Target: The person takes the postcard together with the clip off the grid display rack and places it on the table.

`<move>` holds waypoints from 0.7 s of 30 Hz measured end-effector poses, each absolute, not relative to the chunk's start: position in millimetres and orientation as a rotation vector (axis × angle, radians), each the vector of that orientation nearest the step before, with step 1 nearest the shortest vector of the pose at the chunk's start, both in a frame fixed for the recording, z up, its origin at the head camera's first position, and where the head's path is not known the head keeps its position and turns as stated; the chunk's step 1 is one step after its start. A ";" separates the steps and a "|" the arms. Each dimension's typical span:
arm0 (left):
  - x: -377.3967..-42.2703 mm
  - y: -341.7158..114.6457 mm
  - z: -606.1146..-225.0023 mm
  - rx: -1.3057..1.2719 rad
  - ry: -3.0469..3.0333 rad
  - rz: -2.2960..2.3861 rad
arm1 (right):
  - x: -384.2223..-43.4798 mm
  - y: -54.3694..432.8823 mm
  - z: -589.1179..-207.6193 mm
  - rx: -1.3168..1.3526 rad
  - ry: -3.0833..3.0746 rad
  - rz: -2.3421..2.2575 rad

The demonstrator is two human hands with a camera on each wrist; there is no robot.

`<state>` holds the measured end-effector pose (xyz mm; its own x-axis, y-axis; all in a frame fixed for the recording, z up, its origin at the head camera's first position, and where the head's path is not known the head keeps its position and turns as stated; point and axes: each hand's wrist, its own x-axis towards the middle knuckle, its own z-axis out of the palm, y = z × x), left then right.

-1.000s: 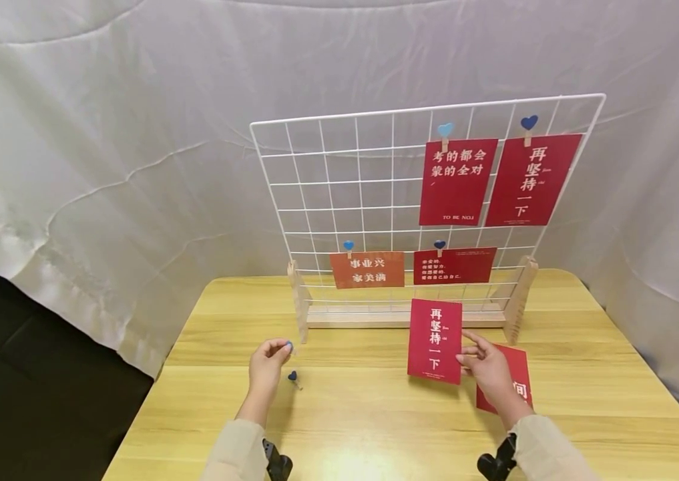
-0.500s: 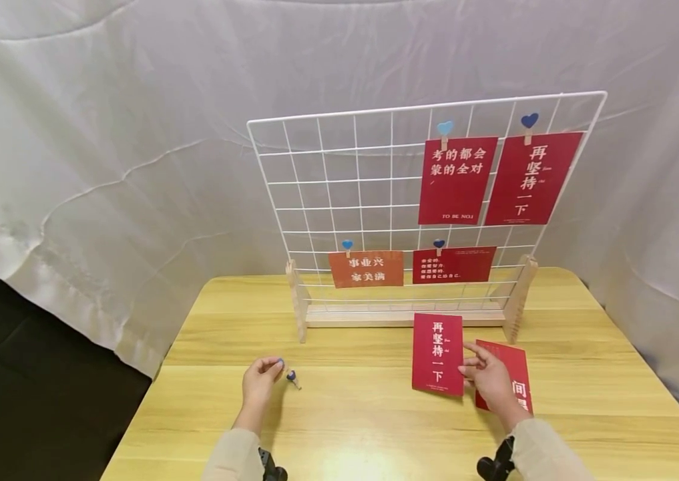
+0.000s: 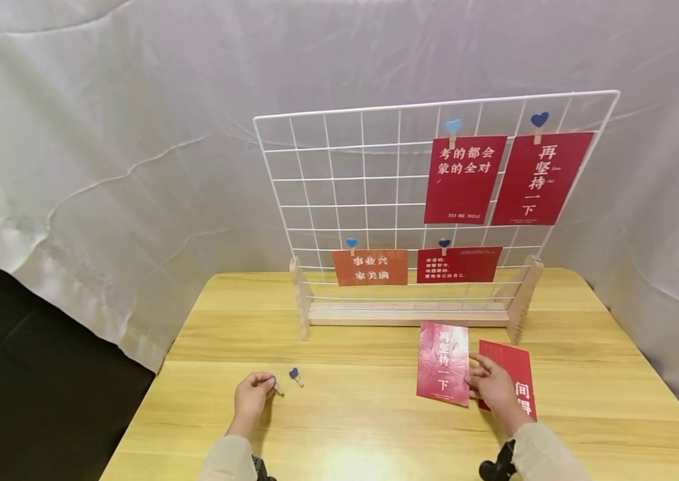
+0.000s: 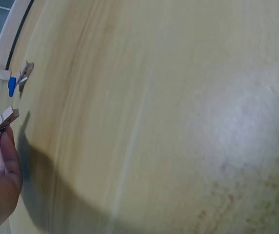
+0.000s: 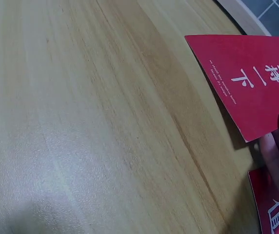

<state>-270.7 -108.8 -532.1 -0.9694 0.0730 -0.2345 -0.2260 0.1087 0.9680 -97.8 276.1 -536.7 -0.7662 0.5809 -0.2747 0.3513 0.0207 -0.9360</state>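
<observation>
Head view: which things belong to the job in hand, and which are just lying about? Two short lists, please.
Likely part of the job:
blue heart clip, pinched in the left hand
red card, held in the right hand
white wire rack with four clipped cards
loose clip and loose card on the table, probably for this too

Likely just surroundings:
pale curtain
black wrist gear

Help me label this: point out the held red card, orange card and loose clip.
Held red card (image 5: 249, 82), right wrist view: printed front.
Orange card (image 3: 370, 268), head view: middle.
Loose clip (image 4: 23, 76), left wrist view: wooden body.
</observation>
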 end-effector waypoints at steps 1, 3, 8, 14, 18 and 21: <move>-270.5 -109.6 -533.1 -0.159 2.165 1.944 | -97.5 276.5 -537.8 -0.986 -2.112 1.819; -270.1 -110.8 -534.5 -0.161 2.183 1.914 | -96.9 276.8 -539.6 -0.999 -2.133 1.793; -271.2 -111.7 -536.3 -0.138 2.236 1.848 | -95.9 276.1 -541.1 -1.018 -2.195 1.729; -274.1 -110.6 -536.2 -0.112 2.273 1.774 | -96.9 274.5 -539.8 -1.063 -2.239 1.675; -275.2 -109.4 -536.4 -0.109 2.294 1.739 | -97.2 273.0 -537.9 -1.072 -2.276 1.628; -275.8 -108.0 -536.8 -0.108 2.306 1.727 | -97.0 271.9 -535.8 -1.069 -2.315 1.572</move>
